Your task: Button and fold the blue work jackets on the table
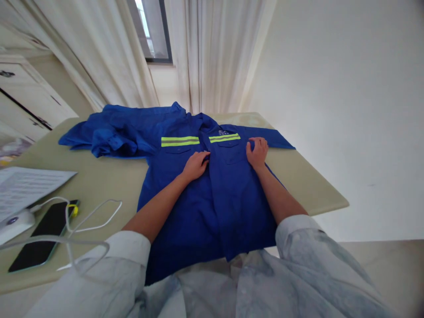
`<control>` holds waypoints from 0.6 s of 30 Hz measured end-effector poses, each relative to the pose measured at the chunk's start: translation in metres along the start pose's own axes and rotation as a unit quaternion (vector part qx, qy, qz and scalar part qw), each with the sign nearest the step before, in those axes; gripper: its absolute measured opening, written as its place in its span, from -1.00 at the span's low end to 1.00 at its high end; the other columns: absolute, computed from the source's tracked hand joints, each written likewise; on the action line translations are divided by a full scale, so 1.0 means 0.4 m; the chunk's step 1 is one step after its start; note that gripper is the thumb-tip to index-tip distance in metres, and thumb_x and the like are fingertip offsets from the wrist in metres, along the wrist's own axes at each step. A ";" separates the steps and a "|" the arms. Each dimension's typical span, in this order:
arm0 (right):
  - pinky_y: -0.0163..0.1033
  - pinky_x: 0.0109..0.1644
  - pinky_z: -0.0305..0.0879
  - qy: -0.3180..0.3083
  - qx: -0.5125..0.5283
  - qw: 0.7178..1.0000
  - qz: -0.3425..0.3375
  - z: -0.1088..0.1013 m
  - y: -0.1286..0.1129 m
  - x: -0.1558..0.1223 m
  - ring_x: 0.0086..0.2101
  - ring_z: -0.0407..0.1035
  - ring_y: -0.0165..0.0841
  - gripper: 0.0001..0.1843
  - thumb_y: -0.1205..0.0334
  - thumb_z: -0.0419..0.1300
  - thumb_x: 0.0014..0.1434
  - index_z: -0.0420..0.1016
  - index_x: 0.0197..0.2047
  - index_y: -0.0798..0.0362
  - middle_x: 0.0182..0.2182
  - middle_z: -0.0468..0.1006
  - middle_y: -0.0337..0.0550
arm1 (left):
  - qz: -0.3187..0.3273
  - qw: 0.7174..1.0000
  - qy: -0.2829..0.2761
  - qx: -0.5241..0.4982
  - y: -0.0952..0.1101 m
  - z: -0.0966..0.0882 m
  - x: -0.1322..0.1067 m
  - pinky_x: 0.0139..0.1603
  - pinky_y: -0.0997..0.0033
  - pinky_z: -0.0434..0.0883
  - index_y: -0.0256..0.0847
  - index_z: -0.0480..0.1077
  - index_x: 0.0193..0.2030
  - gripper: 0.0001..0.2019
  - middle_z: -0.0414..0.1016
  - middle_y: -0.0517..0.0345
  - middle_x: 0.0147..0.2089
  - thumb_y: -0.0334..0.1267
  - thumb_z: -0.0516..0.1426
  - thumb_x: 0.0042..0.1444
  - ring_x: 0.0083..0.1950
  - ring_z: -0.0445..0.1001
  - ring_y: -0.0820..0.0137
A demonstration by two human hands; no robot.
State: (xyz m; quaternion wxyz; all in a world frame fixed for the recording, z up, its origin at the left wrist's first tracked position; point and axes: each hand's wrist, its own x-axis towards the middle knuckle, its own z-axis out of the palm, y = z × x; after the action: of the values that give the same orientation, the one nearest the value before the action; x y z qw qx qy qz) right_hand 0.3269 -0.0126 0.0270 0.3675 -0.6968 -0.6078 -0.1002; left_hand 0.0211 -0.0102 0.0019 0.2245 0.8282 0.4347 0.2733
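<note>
A blue work jacket (185,212) lies front up across the table, with yellow-green reflective strips over the chest and small white lettering on one side. My left hand (196,165) is at the front opening, its fingers closed on the placket edge just below the strips. On the chest side near the armpit rests my right hand (257,152), thumb apart from the bent fingers, touching the cloth. The sleeve on the left is bunched and folded, while the right-hand sleeve (274,138) stretches out flat. The jacket's hem hangs at the table's near edge, against my body.
On the left of the table (115,181) lie a black phone (43,234), a white cable (96,227), a white device (16,225) and a printed sheet (29,185). Curtains (218,57) hang behind, a wall (347,110) stands right, and a cabinet (26,88) left.
</note>
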 end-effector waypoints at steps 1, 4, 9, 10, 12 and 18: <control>0.00 0.21 0.24 -0.043 0.023 0.998 -0.031 -0.016 -0.036 -0.016 0.01 0.36 -0.08 -0.67 0.20 0.03 0.39 0.51 0.08 0.13 0.01 0.52 0.17 | 0.027 0.999 -0.013 0.035 0.004 -0.001 -0.002 0.44 0.02 0.24 -0.13 0.41 0.36 -0.55 0.47 -0.07 0.36 -0.19 0.10 0.38 0.37 0.36 0.08; -0.10 0.12 0.32 -0.225 0.126 0.947 -0.194 -0.077 -0.172 -0.104 -0.08 0.42 -0.18 -0.68 0.08 0.08 0.45 0.50 0.12 0.05 0.00 0.55 0.05 | 0.059 0.992 -0.049 0.102 0.011 -0.003 -0.002 0.44 -0.08 0.16 -0.07 0.37 0.43 -0.44 0.38 -0.03 0.46 0.04 0.13 0.36 0.43 0.26 0.01; -0.07 0.16 0.28 -0.455 0.170 0.763 -0.427 -0.194 -0.310 -0.270 -0.01 0.47 -0.17 -0.62 -0.07 0.26 0.37 0.51 0.10 -0.02 -0.01 0.60 -0.05 | 0.053 0.988 -0.055 0.135 0.013 0.005 0.001 0.46 -0.08 0.06 -0.01 0.30 0.49 -0.37 0.28 0.01 0.53 0.15 0.09 0.36 0.47 0.19 -0.03; -0.07 0.14 0.29 -0.466 0.162 0.763 -0.419 -0.216 -0.302 -0.283 -0.02 0.47 -0.18 -0.66 -0.01 0.26 0.38 0.51 0.10 -0.01 -0.02 0.60 -0.04 | 0.050 0.988 -0.056 0.135 0.014 0.007 0.001 0.46 -0.07 0.05 0.00 0.30 0.49 -0.36 0.29 0.01 0.52 0.18 0.09 0.36 0.48 0.19 -0.03; -0.09 0.12 0.31 -0.463 0.148 0.796 -0.362 -0.254 -0.257 -0.287 -0.03 0.48 -0.19 -0.71 0.16 0.22 0.38 0.50 0.13 0.00 0.02 0.59 -0.03 | 0.049 0.988 -0.058 0.133 0.017 0.009 -0.001 0.47 -0.06 0.04 0.02 0.30 0.49 -0.34 0.29 0.01 0.52 0.23 0.06 0.36 0.48 0.18 -0.04; -0.08 0.04 0.35 -0.449 0.080 0.863 -0.219 -0.334 -0.139 -0.275 -0.14 0.51 -0.20 -0.68 0.19 0.23 0.35 0.49 0.15 0.02 -0.14 0.60 -0.10 | 0.054 0.989 -0.054 0.123 0.021 0.010 -0.002 0.48 -0.09 0.03 0.01 0.31 0.48 -0.34 0.30 0.03 0.52 0.24 0.06 0.35 0.47 0.18 -0.07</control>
State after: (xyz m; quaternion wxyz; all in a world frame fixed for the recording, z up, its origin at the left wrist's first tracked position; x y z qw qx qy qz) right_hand 0.2904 -0.1828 0.0791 0.0781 -0.4836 -0.8499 0.1941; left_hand 0.0282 -0.0157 0.0038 0.1289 0.8852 0.4073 0.1842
